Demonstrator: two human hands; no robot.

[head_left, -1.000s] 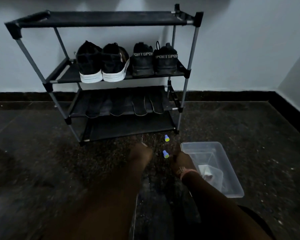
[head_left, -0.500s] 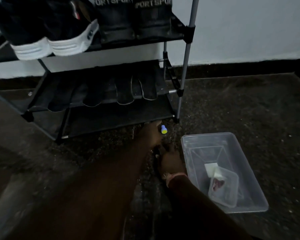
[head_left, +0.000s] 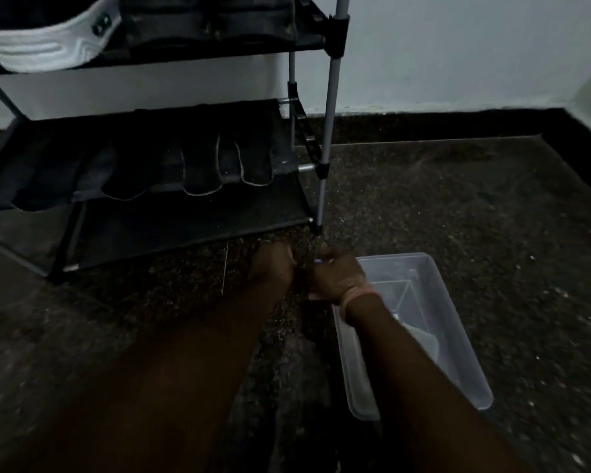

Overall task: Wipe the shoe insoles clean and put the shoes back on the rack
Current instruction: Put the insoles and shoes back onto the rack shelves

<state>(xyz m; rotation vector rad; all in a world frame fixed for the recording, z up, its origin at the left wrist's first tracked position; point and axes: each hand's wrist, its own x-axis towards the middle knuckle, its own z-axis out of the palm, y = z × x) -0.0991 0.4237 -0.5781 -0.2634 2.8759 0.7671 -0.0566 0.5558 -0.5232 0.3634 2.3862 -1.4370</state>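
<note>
Several dark insoles (head_left: 198, 165) lie side by side on a lower shelf of the black shoe rack (head_left: 329, 131). On the shelf above stand a white-soled shoe (head_left: 48, 39) and black shoes (head_left: 219, 25), cut off by the frame's top. My two hands meet on the floor just before the rack's front right foot. My left hand (head_left: 273, 266) is curled low over the floor, its fingers hidden. My right hand (head_left: 336, 276), with a pink band at the wrist, is curled round a small bluish thing (head_left: 321, 261), of which only a tip shows.
A clear plastic tub (head_left: 458, 336) stands on the dark speckled floor right of my right arm, with a pale item (head_left: 420, 336) inside. A white wall with a dark skirting runs behind. The rack's bottom shelf (head_left: 185, 227) holds nothing.
The view has dropped and closed in on the rack's foot. My hands came together there. The small blue-and-yellow pieces seen on the floor earlier no longer show, apart from a bluish tip.
</note>
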